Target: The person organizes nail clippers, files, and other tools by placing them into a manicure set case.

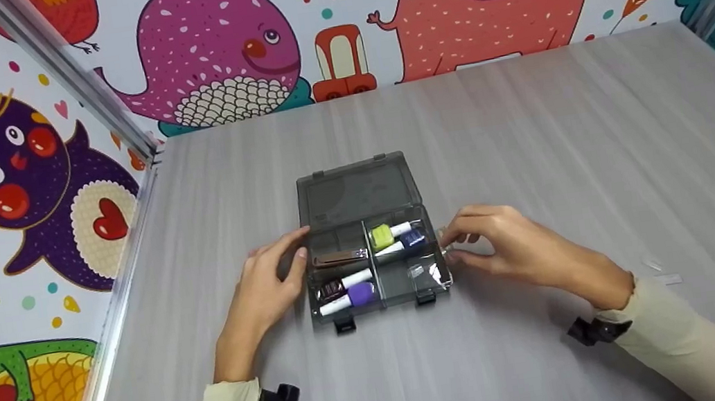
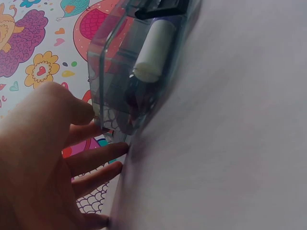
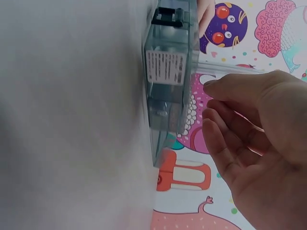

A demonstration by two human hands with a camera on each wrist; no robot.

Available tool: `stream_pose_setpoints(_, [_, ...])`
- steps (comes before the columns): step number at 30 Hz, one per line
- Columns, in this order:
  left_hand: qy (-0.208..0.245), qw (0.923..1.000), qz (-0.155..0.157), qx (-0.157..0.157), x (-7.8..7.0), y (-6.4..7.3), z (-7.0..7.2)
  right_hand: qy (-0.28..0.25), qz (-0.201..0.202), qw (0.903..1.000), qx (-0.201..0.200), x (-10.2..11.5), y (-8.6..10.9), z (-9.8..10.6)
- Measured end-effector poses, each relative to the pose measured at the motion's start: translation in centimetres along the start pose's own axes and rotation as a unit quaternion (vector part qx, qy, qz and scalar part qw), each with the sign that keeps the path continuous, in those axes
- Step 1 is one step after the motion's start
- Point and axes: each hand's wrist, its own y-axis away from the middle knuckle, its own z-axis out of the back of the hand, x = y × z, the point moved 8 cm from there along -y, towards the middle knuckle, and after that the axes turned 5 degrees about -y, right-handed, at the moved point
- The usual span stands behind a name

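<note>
A grey see-through compartment box [image 1: 404,285] lies on the table with its lid [image 1: 356,190] folded back. Its right side holds a yellow nail polish bottle [image 1: 381,236] and a dark blue one [image 1: 412,239]. A brown nail clipper [image 1: 335,258] sits in the left middle, with a dark red polish bottle [image 1: 330,291] and a purple one [image 1: 362,292] in front of it. Clear shiny plastic [image 1: 434,272] shows at front right. My left hand [image 1: 264,280] rests fingertips and thumb along the box's left side. Beside the right wall, my right hand [image 1: 511,245] has its thumb and fingers apart.
Small clear strips [image 1: 668,280] lie on the table near the right sleeve. Two black latches [image 1: 345,324] project from the box's front. A white printed label [image 3: 165,67] is on its right wall. Cartoon-printed panels [image 1: 217,45] border the table at the back and sides.
</note>
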Motion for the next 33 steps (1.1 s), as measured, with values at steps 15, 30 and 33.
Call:
stream_pose_setpoints(15, [0.006,0.9999,0.007,0.006,0.0,0.1,0.0,0.068,-0.053,0.9959,-0.026,-0.8,3.4,4.5])
stream_pose_setpoints(30, [0.01,0.9999,-0.012,-0.004,-0.2,0.0,0.1,0.084,-0.061,0.9931,-0.055,-1.2,6.6,7.1])
stream_pose_setpoints(33, [0.009,0.9998,-0.018,-0.005,-0.3,0.0,0.1,0.083,-0.058,0.9928,-0.063,-1.3,7.1,7.6])
